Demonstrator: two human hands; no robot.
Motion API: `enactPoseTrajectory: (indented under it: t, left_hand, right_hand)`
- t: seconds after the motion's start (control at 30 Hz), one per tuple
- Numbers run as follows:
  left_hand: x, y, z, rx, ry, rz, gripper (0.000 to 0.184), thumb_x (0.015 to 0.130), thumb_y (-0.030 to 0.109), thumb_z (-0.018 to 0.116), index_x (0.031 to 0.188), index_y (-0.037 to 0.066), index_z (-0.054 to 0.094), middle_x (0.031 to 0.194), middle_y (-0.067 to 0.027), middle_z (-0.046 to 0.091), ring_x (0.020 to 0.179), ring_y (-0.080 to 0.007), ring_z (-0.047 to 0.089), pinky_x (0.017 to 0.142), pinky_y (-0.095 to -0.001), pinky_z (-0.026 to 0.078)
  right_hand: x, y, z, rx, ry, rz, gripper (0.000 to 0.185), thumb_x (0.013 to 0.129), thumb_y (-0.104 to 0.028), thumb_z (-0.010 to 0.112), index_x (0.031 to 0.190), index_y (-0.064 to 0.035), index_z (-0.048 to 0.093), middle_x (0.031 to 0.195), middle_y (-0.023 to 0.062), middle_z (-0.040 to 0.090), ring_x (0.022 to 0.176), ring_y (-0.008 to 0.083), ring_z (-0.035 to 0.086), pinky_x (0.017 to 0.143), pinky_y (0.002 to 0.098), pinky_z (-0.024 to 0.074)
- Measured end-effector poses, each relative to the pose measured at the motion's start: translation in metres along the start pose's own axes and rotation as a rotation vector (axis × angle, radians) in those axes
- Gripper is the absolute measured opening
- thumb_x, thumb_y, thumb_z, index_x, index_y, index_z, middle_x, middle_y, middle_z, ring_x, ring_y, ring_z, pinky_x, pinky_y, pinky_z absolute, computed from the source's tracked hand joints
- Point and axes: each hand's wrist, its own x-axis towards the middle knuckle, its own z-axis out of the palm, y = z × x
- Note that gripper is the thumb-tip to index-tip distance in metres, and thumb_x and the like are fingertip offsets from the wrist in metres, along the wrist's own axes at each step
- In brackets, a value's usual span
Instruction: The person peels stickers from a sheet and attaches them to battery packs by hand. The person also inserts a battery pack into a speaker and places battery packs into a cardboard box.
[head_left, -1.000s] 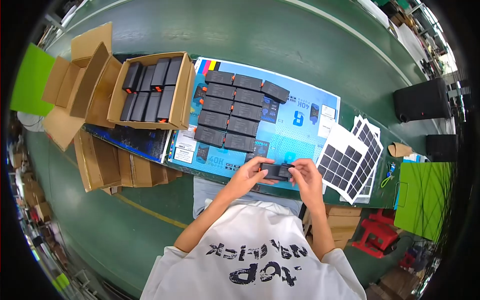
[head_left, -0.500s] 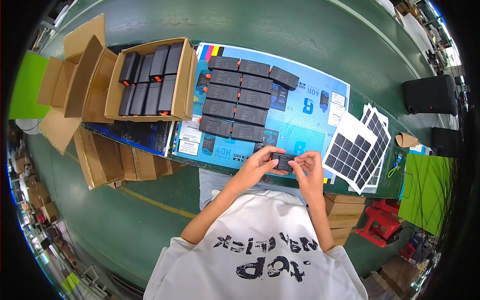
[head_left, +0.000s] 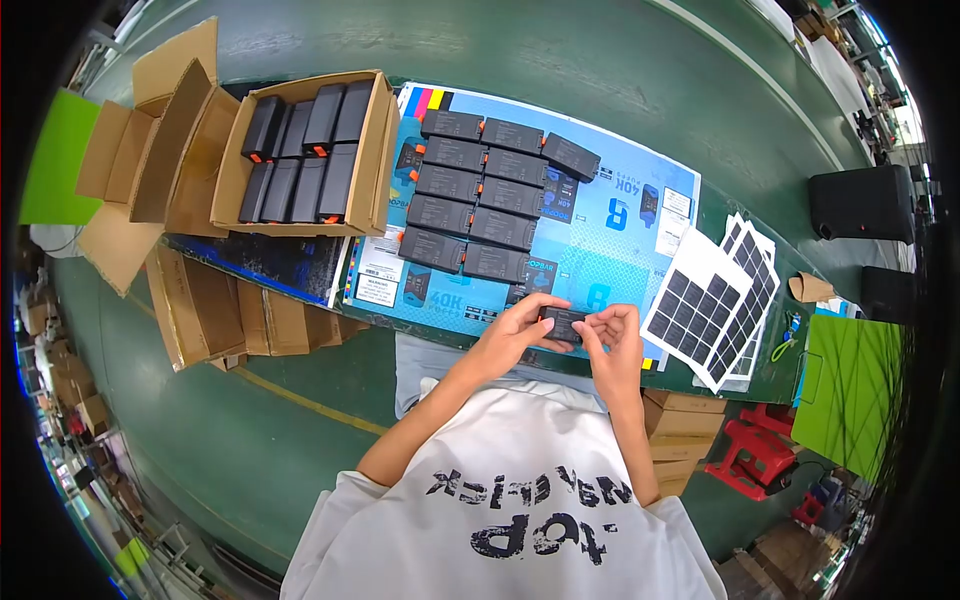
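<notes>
A small black box-shaped device [head_left: 563, 323] with fine print on its upper face is between my two hands, close to the table's near edge. My left hand [head_left: 518, 328] grips its left end, thumb on top and fingers behind. At its right end, my right hand [head_left: 612, 335] has thumb and fingertips closed on the edge; whether a thin label is pinched there is too small to tell. Beyond my hands, several similar black devices [head_left: 445, 186] lie print side up in two columns, some showing orange tabs. One more device [head_left: 571, 156] lies slightly askew at the far right.
An open carton [head_left: 384, 150] holding several black devices upright stands at left, beside another open carton [head_left: 190, 150]. A blue printed sheet [head_left: 590, 250] covers the table under the devices. White sheets of black labels [head_left: 690, 335] overlap at right. A red stool [head_left: 745, 455] stands below.
The view has shifted slightly. Both hands keep their hold on the device, with only a slight change in the right fingers.
</notes>
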Motion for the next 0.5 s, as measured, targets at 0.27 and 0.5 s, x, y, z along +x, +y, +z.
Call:
enactPoseTrajectory:
  t: [0.27, 0.5]
  left_hand:
    - [0.0027, -0.0019, -0.0006, -0.014, -0.017, 0.014, 0.035, 0.111, 0.012, 0.050, 0.144, -0.002, 0.050, 0.143, -0.0159, 0.055, 0.119, -0.0328, 0.069, 0.103, -0.0440, 0.061]
    - [0.0022, 0.0005, 0.0025, -0.008, -0.005, 0.025, 0.035, 0.111, 0.011, 0.051, 0.143, -0.003, 0.050, 0.141, -0.0165, 0.056, 0.117, -0.0338, 0.069, 0.103, -0.0445, 0.061]
  right_hand:
    - [-0.0019, 0.0009, -0.0009, -0.046, 0.006, -0.036, 0.032, 0.097, 0.003, 0.073, 0.112, -0.0011, 0.044, 0.096, 0.0125, 0.070, 0.081, 0.0127, 0.068, 0.073, 0.0273, 0.0550]
    - [-0.0019, 0.0045, -0.0025, -0.018, 0.006, -0.042, 0.032, 0.097, 0.004, 0.072, 0.112, -0.0013, 0.044, 0.097, 0.0132, 0.070, 0.082, 0.0133, 0.069, 0.073, 0.0281, 0.0555]
